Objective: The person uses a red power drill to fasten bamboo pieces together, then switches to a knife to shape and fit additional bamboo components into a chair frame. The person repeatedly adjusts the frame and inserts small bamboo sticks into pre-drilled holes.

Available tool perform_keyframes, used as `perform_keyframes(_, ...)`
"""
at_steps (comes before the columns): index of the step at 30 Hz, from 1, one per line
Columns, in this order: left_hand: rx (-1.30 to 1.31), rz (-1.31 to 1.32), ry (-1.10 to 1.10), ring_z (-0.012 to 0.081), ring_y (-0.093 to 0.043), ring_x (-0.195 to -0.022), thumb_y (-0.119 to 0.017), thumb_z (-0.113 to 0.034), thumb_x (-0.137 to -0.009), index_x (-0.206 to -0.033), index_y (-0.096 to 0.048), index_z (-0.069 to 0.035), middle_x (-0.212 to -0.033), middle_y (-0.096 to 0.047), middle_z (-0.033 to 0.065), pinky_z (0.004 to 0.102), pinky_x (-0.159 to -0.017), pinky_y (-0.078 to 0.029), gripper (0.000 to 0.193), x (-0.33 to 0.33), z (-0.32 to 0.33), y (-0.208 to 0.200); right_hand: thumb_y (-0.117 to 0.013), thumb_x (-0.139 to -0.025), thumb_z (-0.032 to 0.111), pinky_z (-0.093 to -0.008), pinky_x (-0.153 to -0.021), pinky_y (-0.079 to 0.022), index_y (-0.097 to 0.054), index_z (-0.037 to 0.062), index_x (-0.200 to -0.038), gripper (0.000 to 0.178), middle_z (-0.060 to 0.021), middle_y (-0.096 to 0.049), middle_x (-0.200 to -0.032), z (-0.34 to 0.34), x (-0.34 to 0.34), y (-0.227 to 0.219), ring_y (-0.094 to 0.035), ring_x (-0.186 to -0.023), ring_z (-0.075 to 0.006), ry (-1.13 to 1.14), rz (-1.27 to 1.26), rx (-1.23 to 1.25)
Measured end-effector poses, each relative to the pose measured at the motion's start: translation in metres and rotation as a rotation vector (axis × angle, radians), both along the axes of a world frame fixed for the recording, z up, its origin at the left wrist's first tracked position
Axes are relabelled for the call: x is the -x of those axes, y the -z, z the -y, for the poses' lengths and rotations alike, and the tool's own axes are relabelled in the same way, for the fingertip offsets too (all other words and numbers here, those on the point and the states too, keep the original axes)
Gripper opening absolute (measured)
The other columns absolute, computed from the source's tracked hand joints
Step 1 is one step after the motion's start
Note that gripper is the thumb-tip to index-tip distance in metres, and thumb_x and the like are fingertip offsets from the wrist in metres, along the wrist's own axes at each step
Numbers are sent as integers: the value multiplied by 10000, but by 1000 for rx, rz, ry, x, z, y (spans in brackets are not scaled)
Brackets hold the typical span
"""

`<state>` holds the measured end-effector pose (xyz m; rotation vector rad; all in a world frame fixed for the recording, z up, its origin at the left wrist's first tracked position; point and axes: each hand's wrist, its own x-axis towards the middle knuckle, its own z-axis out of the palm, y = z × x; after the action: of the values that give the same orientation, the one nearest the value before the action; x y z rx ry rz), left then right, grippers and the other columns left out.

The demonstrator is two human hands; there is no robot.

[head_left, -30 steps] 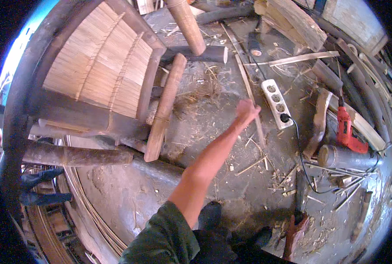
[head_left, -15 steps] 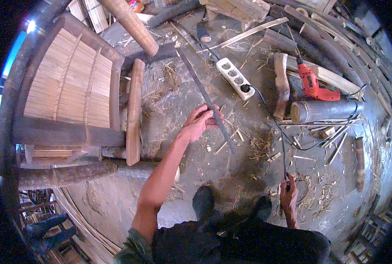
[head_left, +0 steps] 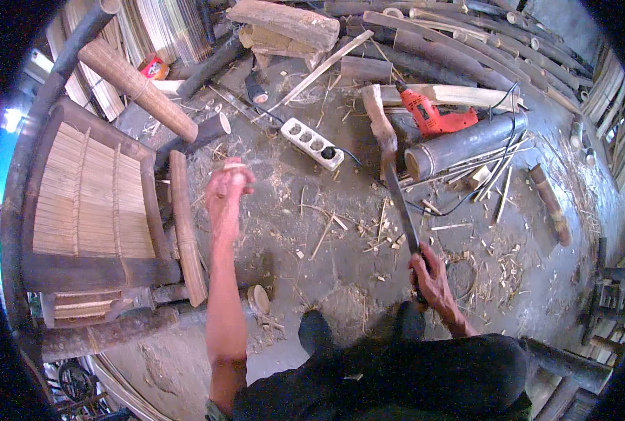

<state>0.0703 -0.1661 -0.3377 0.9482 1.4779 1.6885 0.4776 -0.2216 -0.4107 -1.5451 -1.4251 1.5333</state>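
My right hand is wrapped round the dark handle of a machete. Its long narrow blade points away from me, the tip beside a rough wooden block. On the left, my left hand is raised over the floor near an upright-lying split bamboo piece, with its fingers curled. A pale bit shows at the fingertips, but I cannot make out what they hold.
A white power strip lies ahead, its black cable running right. A red drill rests near a thick bamboo tube. Left stands a bamboo-slatted chair. Bamboo scraps litter the floor; poles lie at the back.
My left hand has moved left and its fingers have curled; the dark strip it held no longer shows. The machete has come up and left with my right hand. The whole view has shifted.
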Motion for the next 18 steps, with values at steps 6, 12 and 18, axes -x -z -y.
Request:
perform_keyframes(6,-51,-999,-186,128,-578,-921,-506,-125,-968,-1081,-603,-38,-1049,-602,81,233,-706,-444,172,17,6,-23,-531,-939,233,-265,-525,-428,-473,31,-1340,452,-4,-547,-694,6,12,3,-501,-584,-84,-68,66,-33)
perform_keyframes(12,1,-329,-11,190,-581,-1076,-436,-94,-991,-1258,-430,-46,-1140,-606,117,302,-845,-456,271,10,8,-38,-529,-941,224,-284,-508,-436,-453,13,-1349,466,-19,-542,-634,-19,21,-23,-513,-546,-110,-141,85,-67)
perform_keyframes(18,66,-224,126,183,-596,-1081,-462,-139,-990,-1198,-481,-33,-1156,-627,110,306,-884,-469,234,3,-20,-50,-491,-958,172,-278,-494,-439,-418,-12,-1364,451,-32,-553,-671,-58,52,-114,-518,-532,-102,-186,-46,-280)
